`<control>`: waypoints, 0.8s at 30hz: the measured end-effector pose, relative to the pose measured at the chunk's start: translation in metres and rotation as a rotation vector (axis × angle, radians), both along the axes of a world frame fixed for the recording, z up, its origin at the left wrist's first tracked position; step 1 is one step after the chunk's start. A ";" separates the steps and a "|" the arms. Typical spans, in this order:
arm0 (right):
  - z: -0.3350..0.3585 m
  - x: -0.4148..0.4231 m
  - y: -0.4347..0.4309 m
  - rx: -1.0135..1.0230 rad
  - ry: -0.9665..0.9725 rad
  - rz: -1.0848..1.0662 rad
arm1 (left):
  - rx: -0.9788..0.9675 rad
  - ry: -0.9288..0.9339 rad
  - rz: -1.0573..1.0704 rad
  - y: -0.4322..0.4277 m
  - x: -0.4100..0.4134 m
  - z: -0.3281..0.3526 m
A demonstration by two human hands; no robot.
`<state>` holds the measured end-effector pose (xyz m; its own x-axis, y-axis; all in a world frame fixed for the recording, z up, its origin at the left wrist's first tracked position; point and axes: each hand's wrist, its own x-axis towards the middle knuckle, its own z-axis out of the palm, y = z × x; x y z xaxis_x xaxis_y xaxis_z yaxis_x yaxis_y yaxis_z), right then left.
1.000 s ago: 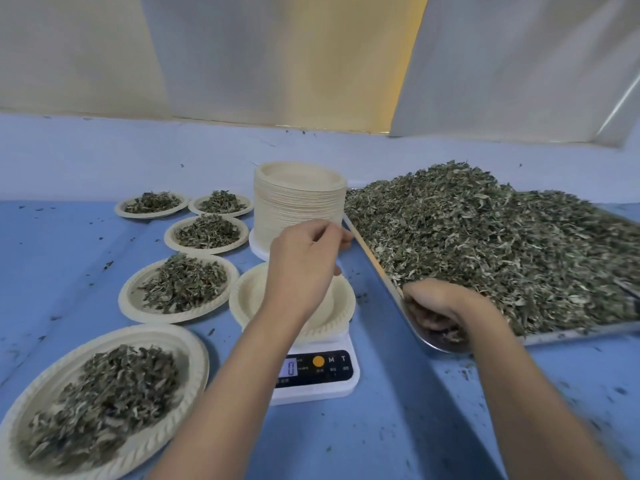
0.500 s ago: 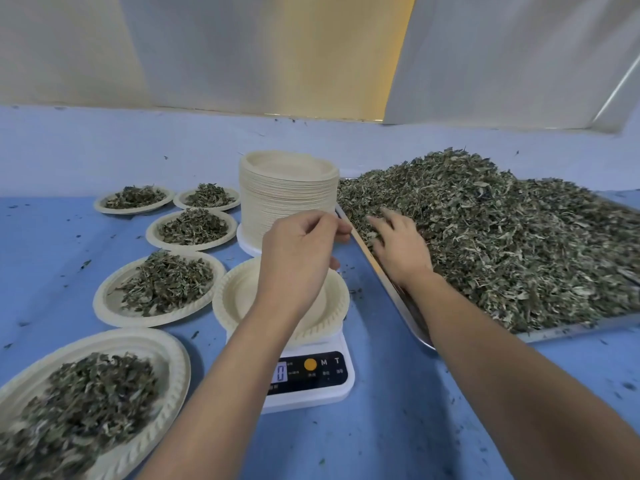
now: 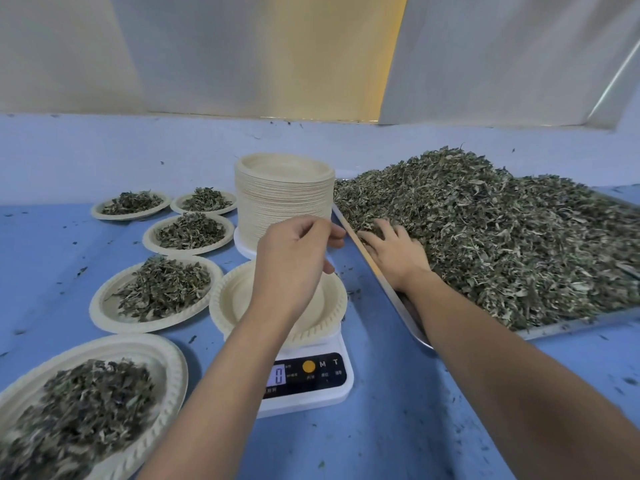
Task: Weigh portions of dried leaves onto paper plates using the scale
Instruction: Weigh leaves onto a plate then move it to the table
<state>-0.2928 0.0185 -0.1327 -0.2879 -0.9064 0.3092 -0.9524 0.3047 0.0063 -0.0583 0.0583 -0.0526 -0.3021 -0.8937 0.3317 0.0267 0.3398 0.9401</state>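
Right hand (image 3: 394, 251): fingers spread and straight, palm down, pressing flat on the heap of dried grey-green leaves (image 3: 502, 237) at its near-left corner. Fingertips partly sunk in the leaf litter.

Left hand (image 3: 294, 265): raised, back toward the camera, fingers curled with the thumb drawn to the fingertips. Cannot tell whether anything is pinched between them. It hovers over the empty cream paper plate (image 3: 235, 299), partly hiding it.

The empty plate sits on the white digital kitchen scale (image 3: 311, 393). Display reads 0; an orange round button and the keys M and T lie to the right of the display.

Leaf heap fills the shallow metal tray (image 3: 388, 289), which lies right of the scale, its left rim just beside the plate.

Behind the left hand stands a tall stack of cream paper plates (image 3: 284, 199) on a white round base, touching or nearly touching the tray's far-left corner.

Left of the scale are five filled cream plates, each with a leaf mound: nearest plate (image 3: 166, 362), cut by the frame edge; second plate (image 3: 104, 317); third plate (image 3: 152, 244); and two far plates (image 3: 206, 202) (image 3: 131, 204) side by side.

Everything rests on a blue table surface (image 3: 381, 427) scattered with leaf crumbs. Pale sheeting (image 3: 207, 57) hangs behind.
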 end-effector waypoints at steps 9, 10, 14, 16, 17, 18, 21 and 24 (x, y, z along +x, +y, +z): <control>0.000 0.008 0.001 0.199 -0.007 -0.090 | 0.010 -0.019 0.005 0.000 0.001 -0.002; 0.001 0.009 0.001 0.185 -0.005 -0.091 | 0.009 -0.020 0.005 0.000 0.002 -0.002; 0.001 0.006 0.000 0.076 -0.052 -0.073 | 0.000 -0.017 0.010 0.000 0.001 -0.001; 0.006 0.006 -0.001 -0.063 -0.167 -0.064 | -0.002 -0.020 0.012 -0.001 0.000 -0.001; 0.009 0.007 -0.001 -0.154 -0.264 -0.061 | -0.004 -0.026 0.013 -0.001 0.000 -0.002; 0.012 0.007 -0.001 -0.240 -0.350 -0.052 | -0.006 -0.032 0.014 -0.001 0.000 -0.003; 0.019 0.005 0.003 -0.376 -0.526 -0.032 | 0.008 -0.043 0.019 -0.002 0.001 -0.005; 0.023 0.003 0.008 -0.435 -0.623 -0.009 | 0.021 -0.039 0.023 -0.005 0.003 -0.005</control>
